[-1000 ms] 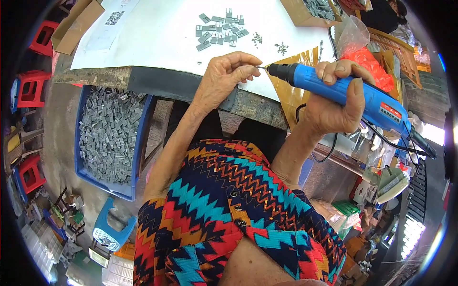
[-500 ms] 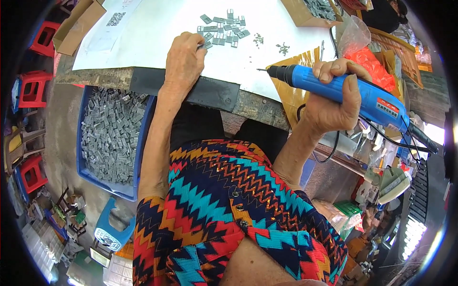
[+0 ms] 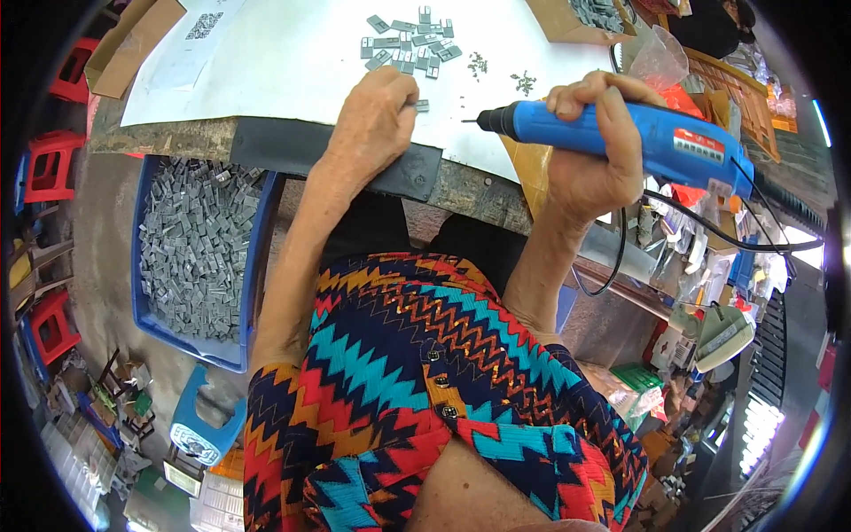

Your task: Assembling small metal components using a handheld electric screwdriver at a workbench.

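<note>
My right hand (image 3: 596, 155) is wrapped round a blue electric screwdriver (image 3: 660, 142), held level above the table's right side. Its thin bit points left, toward my left hand. Close to the table's front edge, my left hand (image 3: 377, 124) pinches a small grey rectangular piece (image 3: 422, 105), whose end shows past the fingertips. Just beyond that hand, several similar grey pieces (image 3: 425, 40) lie loosely grouped on the white table top (image 3: 292, 62). Two little heaps of tiny dark parts, a left heap (image 3: 478, 64) and a right heap (image 3: 524, 83), lie right of the group.
A blue crate (image 3: 248, 293) full of grey pieces stands below the table at left. An open cardboard box (image 3: 133, 44) is at the far left, another box (image 3: 554, 22) with grey parts at back right. The screwdriver's black cable (image 3: 727, 238) loops at right. A blue stool (image 3: 208, 417) stands lower left.
My left hand has moved right and nearer, away from the group, with a grey piece in its fingers. The screwdriver has shifted left, its bit nearer that piece.
</note>
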`<action>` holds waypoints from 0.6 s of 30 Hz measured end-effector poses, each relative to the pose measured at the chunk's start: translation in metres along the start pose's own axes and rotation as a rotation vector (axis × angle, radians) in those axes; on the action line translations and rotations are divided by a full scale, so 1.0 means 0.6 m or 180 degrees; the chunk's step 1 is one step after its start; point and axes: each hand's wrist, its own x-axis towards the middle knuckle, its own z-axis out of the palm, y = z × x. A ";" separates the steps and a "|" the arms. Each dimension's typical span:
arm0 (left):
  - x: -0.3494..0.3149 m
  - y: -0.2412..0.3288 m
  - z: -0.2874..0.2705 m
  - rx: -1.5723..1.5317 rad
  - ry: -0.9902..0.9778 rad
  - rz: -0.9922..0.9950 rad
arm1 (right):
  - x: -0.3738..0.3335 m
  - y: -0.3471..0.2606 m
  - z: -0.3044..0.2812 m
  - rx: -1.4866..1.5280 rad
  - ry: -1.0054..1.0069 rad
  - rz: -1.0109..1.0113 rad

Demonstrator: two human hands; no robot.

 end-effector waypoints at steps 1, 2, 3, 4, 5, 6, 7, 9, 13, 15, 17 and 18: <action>0.000 0.002 0.005 -0.0023 0.0040 0.0105 | 0.002 0.004 0.005 -0.0089 0.0022 0.0051; 0.000 0.002 0.008 -0.0095 -0.0052 0.0025 | 0.004 0.010 0.012 -0.0045 0.0108 0.0093; 0.000 0.003 0.011 -0.0112 -0.0039 0.0010 | 0.005 0.014 0.017 -0.0062 0.0092 0.0105; 0.000 0.005 0.013 -0.0047 -0.0011 0.0031 | 0.007 0.019 0.022 -0.0063 0.0078 0.0138; -0.001 0.005 0.014 0.0021 0.0018 0.0048 | 0.009 0.023 0.026 -0.0064 0.0062 0.0174; -0.001 0.005 0.015 0.0002 0.0031 0.0030 | 0.012 0.031 0.025 -0.0216 -0.0025 0.0063; -0.001 0.004 0.016 -0.0070 0.0011 -0.0004 | 0.017 0.039 0.026 -0.0233 -0.0043 0.0079; -0.002 0.002 0.017 -0.0163 0.0003 -0.0061 | 0.023 0.049 0.028 -0.0504 -0.0240 -0.0087; -0.002 0.001 0.016 -0.0183 0.0016 -0.0163 | 0.020 0.059 0.046 -0.0839 -0.0194 -0.0059; -0.003 0.001 0.017 -0.0196 -0.0020 -0.0215 | 0.020 0.062 0.050 -0.1022 -0.0334 -0.0039; -0.003 0.000 0.019 -0.0216 0.0092 -0.0153 | 0.021 0.071 0.051 -0.0906 -0.0387 -0.0098; -0.004 0.000 0.019 -0.0224 0.0100 -0.0168 | 0.021 0.074 0.053 -0.0768 -0.0433 -0.0162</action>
